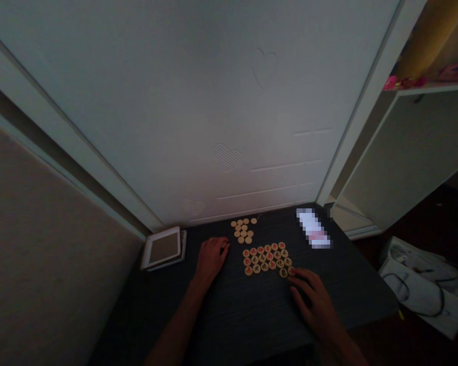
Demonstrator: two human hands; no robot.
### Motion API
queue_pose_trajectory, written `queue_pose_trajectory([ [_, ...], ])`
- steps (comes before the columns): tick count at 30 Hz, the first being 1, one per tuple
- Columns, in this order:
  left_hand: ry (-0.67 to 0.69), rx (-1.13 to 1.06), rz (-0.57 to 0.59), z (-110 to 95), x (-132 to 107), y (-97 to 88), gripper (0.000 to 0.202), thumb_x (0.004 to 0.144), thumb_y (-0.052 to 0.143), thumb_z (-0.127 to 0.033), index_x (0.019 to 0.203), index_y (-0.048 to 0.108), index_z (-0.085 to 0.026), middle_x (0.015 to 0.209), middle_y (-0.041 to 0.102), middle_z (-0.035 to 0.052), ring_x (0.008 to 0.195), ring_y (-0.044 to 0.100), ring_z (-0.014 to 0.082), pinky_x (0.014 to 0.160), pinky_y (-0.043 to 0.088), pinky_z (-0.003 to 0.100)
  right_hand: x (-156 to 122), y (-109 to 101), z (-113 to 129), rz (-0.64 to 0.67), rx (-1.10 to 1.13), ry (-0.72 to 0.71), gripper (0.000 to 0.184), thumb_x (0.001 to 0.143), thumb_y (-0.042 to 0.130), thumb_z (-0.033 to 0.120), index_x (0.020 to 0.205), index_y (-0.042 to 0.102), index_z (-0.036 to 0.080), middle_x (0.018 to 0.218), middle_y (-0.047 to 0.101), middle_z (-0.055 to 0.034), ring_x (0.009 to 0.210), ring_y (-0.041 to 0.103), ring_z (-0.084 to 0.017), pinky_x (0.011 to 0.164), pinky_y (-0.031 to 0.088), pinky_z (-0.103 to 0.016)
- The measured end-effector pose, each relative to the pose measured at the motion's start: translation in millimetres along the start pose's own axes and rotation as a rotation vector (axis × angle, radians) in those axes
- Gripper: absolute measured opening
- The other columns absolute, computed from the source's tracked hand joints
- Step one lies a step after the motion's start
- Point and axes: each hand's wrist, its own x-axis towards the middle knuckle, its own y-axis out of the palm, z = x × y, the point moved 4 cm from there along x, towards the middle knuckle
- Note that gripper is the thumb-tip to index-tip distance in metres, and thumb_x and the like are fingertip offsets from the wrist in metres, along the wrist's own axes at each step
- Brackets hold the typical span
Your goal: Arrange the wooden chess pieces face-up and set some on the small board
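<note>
On a dark table (244, 315) lie two groups of round wooden game discs. The nearer group (267, 259) shows red and dark marks, several discs set in rows. Behind it the farther group (243, 230) lies blank side up. My left hand (210, 259) rests flat on the table left of the discs, fingers loosely curled, holding nothing. My right hand (311, 295) lies open with its fingers stretched forward, the fingertips touching a disc (291, 272) at the near right corner of the marked group.
A white square box (163, 249) sits at the table's left back corner. A blurred white object (313, 229) lies at the back right. A pale wall stands behind the table. A white cabinet (400, 157) and a white bag (423, 284) are off to the right.
</note>
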Motion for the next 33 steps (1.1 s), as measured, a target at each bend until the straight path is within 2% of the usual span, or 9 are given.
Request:
queue_pose_trajectory([
  [2, 0.007, -0.004, 0.0, -2.1, -5.0, -2.9, 0.016, 0.098, 0.057, -0.025, 0.108, 0.07, -0.025, 0.108, 0.078, 0.0069, 0.103, 0.07, 0.0284, 0.093, 0.052, 0.043, -0.6, -1.3, 1.4, 0.0, 0.02, -0.021, 0.029, 0.098, 0.06, 0.023, 0.125, 0.068, 0.029, 0.13, 0.066, -0.0098, 0.122, 0.062, -0.03, 0.101, 0.057, -0.053],
  [6, 0.016, -0.021, -0.024, -6.3, -18.9, -9.9, 0.024, 0.096, 0.062, -0.03, 0.12, 0.066, -0.024, 0.121, 0.073, 0.0092, 0.113, 0.065, 0.0305, 0.095, 0.052, 0.045, -2.4, -2.6, 3.4, -0.009, 0.043, -0.036, 0.029, 0.098, 0.059, 0.021, 0.125, 0.068, 0.029, 0.128, 0.066, -0.0102, 0.121, 0.063, -0.03, 0.1, 0.058, -0.053],
  [12, 0.032, -0.059, -0.006, -8.7, -51.3, -18.3, 0.017, 0.099, 0.056, -0.028, 0.108, 0.069, -0.022, 0.11, 0.074, 0.0084, 0.103, 0.067, 0.0286, 0.091, 0.055, 0.046, -2.3, 3.9, 14.5, -0.014, 0.083, -0.05, 0.029, 0.097, 0.06, 0.018, 0.122, 0.069, 0.028, 0.125, 0.068, -0.0104, 0.12, 0.063, -0.029, 0.099, 0.058, -0.051],
  [16, 0.052, -0.111, 0.03, -24.7, -71.1, -27.4, 0.018, 0.098, 0.059, -0.028, 0.111, 0.069, -0.024, 0.111, 0.075, 0.0066, 0.104, 0.068, 0.0272, 0.096, 0.055, 0.047, 0.1, 12.3, 28.7, 0.02, 0.119, -0.062, 0.03, 0.096, 0.06, 0.016, 0.121, 0.069, 0.028, 0.123, 0.068, -0.0099, 0.119, 0.064, -0.028, 0.1, 0.058, -0.05],
  [18, 0.029, -0.231, 0.072, -40.7, -81.4, -32.3, 0.019, 0.096, 0.062, -0.029, 0.114, 0.069, -0.026, 0.115, 0.074, 0.0065, 0.108, 0.068, 0.0275, 0.1, 0.053, 0.048, 1.7, 18.0, 36.8, 0.053, 0.136, -0.064, 0.03, 0.096, 0.059, 0.015, 0.122, 0.068, 0.028, 0.123, 0.067, -0.0097, 0.119, 0.064, -0.028, 0.101, 0.057, -0.05],
  [21, 0.002, -0.504, 0.188, -71.9, -97.1, -34.1, 0.019, 0.095, 0.065, -0.028, 0.113, 0.07, -0.029, 0.118, 0.074, 0.0042, 0.109, 0.069, 0.0235, 0.099, 0.056, 0.039, 4.8, 28.9, 49.7, 0.114, 0.181, -0.059, 0.033, 0.097, 0.058, 0.014, 0.125, 0.066, 0.028, 0.124, 0.067, -0.0095, 0.117, 0.065, -0.026, 0.1, 0.058, -0.046],
  [24, -0.109, -0.75, 0.229, -94.3, -108.4, -29.6, 0.018, 0.093, 0.069, -0.028, 0.11, 0.072, -0.027, 0.112, 0.077, 0.0035, 0.097, 0.074, 0.0205, 0.089, 0.06, 0.032, 9.5, 40.1, 62.5, 0.158, 0.241, -0.059, 0.036, 0.097, 0.053, 0.01, 0.126, 0.064, 0.028, 0.124, 0.067, -0.0088, 0.114, 0.067, -0.023, 0.098, 0.06, -0.039],
  [29, -0.287, -0.96, 0.211, -103.6, -115.9, -16.1, 0.017, 0.089, 0.072, -0.033, 0.103, 0.074, -0.024, 0.103, 0.08, 0.0038, 0.093, 0.076, 0.0217, 0.089, 0.062, 0.032, 17.3, 52.6, 76.8, 0.197, 0.321, -0.088, 0.044, 0.095, 0.051, 0.004, 0.131, 0.062, 0.029, 0.124, 0.066, -0.008, 0.115, 0.067, -0.021, 0.1, 0.059, -0.036],
  [33, -0.342, -1.035, 0.178, -100.6, -117.7, -12.0, 0.018, 0.088, 0.073, -0.037, 0.099, 0.074, -0.023, 0.106, 0.08, 0.0064, 0.097, 0.076, 0.0242, 0.091, 0.062, 0.035, 19.2, 57.9, 77.6, 0.204, 0.353, -0.074, 0.047, 0.094, 0.05, 0.002, 0.131, 0.062, 0.029, 0.125, 0.064, -0.0085, 0.117, 0.066, -0.022, 0.1, 0.059, -0.037],
])
